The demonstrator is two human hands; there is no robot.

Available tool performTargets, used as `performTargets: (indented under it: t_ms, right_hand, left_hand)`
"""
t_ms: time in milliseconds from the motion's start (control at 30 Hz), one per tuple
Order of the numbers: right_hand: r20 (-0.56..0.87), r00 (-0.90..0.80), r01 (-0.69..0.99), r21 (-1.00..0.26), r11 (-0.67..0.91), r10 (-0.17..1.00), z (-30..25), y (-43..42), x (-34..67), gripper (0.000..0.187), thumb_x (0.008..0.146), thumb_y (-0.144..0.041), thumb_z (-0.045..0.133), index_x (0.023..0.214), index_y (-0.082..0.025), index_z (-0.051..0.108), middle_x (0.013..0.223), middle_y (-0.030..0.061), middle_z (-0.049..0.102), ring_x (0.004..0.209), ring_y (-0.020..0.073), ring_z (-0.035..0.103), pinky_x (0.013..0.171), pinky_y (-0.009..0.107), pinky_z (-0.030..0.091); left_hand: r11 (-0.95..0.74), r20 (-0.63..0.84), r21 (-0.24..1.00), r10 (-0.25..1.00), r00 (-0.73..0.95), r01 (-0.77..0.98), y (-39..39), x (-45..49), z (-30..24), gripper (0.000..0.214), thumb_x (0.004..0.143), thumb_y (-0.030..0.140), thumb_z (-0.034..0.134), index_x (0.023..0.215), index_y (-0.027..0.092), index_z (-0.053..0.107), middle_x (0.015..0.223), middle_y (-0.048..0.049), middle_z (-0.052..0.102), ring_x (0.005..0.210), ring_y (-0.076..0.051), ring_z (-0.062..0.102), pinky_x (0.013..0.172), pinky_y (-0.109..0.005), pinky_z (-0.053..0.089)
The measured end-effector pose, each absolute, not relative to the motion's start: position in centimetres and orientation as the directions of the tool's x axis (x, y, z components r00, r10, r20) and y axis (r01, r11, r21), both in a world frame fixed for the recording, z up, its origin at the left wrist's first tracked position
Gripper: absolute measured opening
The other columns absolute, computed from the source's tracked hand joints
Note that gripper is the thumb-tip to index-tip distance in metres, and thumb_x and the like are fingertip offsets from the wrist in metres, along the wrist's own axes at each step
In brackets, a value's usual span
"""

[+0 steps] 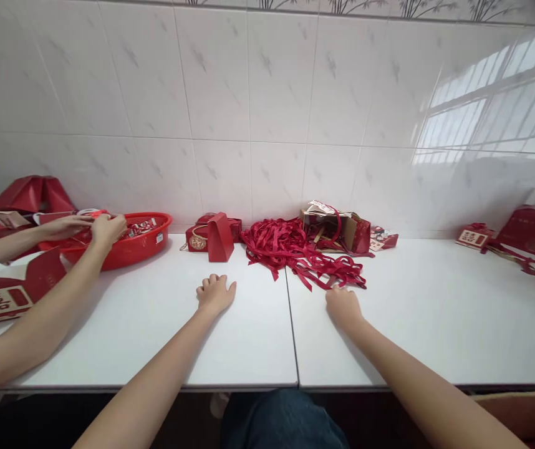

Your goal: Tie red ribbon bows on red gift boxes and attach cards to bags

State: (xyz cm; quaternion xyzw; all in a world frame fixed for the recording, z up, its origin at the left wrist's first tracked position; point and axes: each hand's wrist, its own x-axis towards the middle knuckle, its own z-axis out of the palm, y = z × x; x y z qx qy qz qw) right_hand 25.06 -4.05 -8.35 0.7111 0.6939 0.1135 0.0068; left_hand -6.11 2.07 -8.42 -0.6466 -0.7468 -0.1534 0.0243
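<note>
My left hand point(216, 293) rests palm down on the white table, its fingers spread and nothing in them. Just beyond it stands a red folded card box point(219, 238), with a dark red gift box point(197, 238) behind. A heap of red ribbons point(279, 243) lies in front of the wall, between and beyond my hands. At the near right edge of that heap is my right hand point(343, 304), its fingers curled in. The fingertips are turned away, so whether a ribbon is in them is hidden.
On the left, another person's hands point(106, 229) work over a red plastic basin point(141, 249) holding packets. An open printed box point(0, 302) stands nearer. An opened carton point(356, 234) leans behind the ribbons. More red boxes point(534, 231) sit far right. A seam point(290, 324) divides the tabletop.
</note>
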Motion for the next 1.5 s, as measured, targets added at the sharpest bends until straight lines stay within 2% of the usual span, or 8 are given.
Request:
performTargets:
  t_ms: [333,500,667,833,967,1167,1333,1500]
  right_hand:
    - [0.318,0.001,0.999,0.036,-0.013,0.948,-9.0,0.0,19.6,0.036,0.087,-0.003,0.033,0.109,-0.014,0.06,0.105,0.016,0.064,0.096,0.0258,0.058,0.079,0.037,0.039]
    - [0.481,0.121,0.99,-0.127,-0.067,0.868,-9.7,0.7,21.5,0.045,0.085,-0.003,0.035,0.125,-0.016,0.05,0.131,0.0142,0.052,0.114,0.0269,0.047,0.094,0.041,0.033]
    - [0.304,0.325,0.915,-0.341,-0.216,0.896,-10.6,1.6,23.7,0.042,0.09,-0.013,0.031,0.127,-0.006,0.049,0.138,0.0195,0.044,0.126,0.0304,0.037,0.102,0.045,0.027]
    - [0.282,-0.132,0.91,-0.346,0.229,0.95,-10.2,0.1,21.7,0.044,0.091,-0.031,0.04,0.127,-0.008,0.052,0.137,0.0153,0.047,0.13,0.0267,0.036,0.109,0.039,0.024]
    - [0.363,-0.592,0.618,-0.368,0.694,0.72,-9.3,-2.1,17.5,0.031,0.088,-0.025,0.046,0.112,-0.013,0.062,0.118,0.0113,0.061,0.112,0.0198,0.052,0.1,0.033,0.037]
    - [0.37,-0.561,0.615,-0.413,0.672,0.741,-8.8,-2.6,16.8,0.027,0.089,-0.025,0.047,0.103,-0.015,0.067,0.111,0.0097,0.065,0.104,0.0196,0.057,0.091,0.032,0.044]
    - [0.369,-0.405,0.712,-0.447,0.542,0.836,-8.8,-2.0,19.3,0.031,0.089,-0.02,0.043,0.112,-0.02,0.064,0.121,0.0063,0.062,0.113,0.0181,0.054,0.098,0.032,0.04]
    - [0.347,-0.364,0.74,-0.455,0.495,0.864,-8.9,-1.7,19.8,0.028,0.088,-0.02,0.045,0.103,-0.022,0.069,0.115,0.002,0.066,0.107,0.0179,0.058,0.095,0.033,0.041]
  left_hand:
    - [0.072,0.236,0.134,0.966,-0.103,0.988,7.0,-5.6,-8.3,0.046,0.083,0.047,0.036,0.109,0.016,0.059,0.117,-0.017,0.052,0.111,-0.035,0.044,0.09,-0.047,0.034]
    - [-0.002,0.291,0.158,0.956,-0.045,0.987,7.6,-5.9,-8.4,0.039,0.083,0.042,0.04,0.104,0.018,0.062,0.114,-0.0143,0.056,0.11,-0.034,0.047,0.089,-0.045,0.038]
    - [-0.147,0.345,0.376,0.939,0.01,0.915,6.9,-5.8,-8.4,0.025,0.08,0.032,0.046,0.093,0.021,0.064,0.104,-0.0063,0.062,0.098,-0.024,0.056,0.082,-0.033,0.045]
    - [-0.425,0.484,0.423,0.853,0.197,0.8,5.1,-2.8,-7.9,0.031,0.083,0.034,0.045,0.103,0.019,0.063,0.109,-0.0072,0.06,0.107,-0.022,0.052,0.094,-0.033,0.043]
    - [-0.703,0.404,0.345,0.709,0.578,0.622,3.3,-0.2,-7.8,0.04,0.091,0.034,0.036,0.123,0.021,0.056,0.128,-0.0072,0.054,0.121,-0.023,0.042,0.106,-0.038,0.031]
    - [-0.624,0.164,0.376,0.773,0.613,0.685,3.2,0.0,-8.2,0.044,0.094,0.04,0.028,0.124,0.027,0.057,0.132,-0.0037,0.053,0.125,-0.023,0.038,0.107,-0.042,0.027]
    - [-0.602,0.212,0.251,0.799,0.563,0.758,3.9,-1.3,-7.9,0.038,0.088,0.046,0.043,0.121,0.036,0.058,0.127,-0.0007,0.056,0.122,-0.026,0.039,0.102,-0.046,0.026]
    - [-0.562,0.282,0.21,0.819,0.5,0.8,4.5,-2.1,-7.9,0.032,0.082,0.048,0.053,0.106,0.031,0.065,0.111,-0.0026,0.061,0.113,-0.027,0.04,0.097,-0.043,0.031]
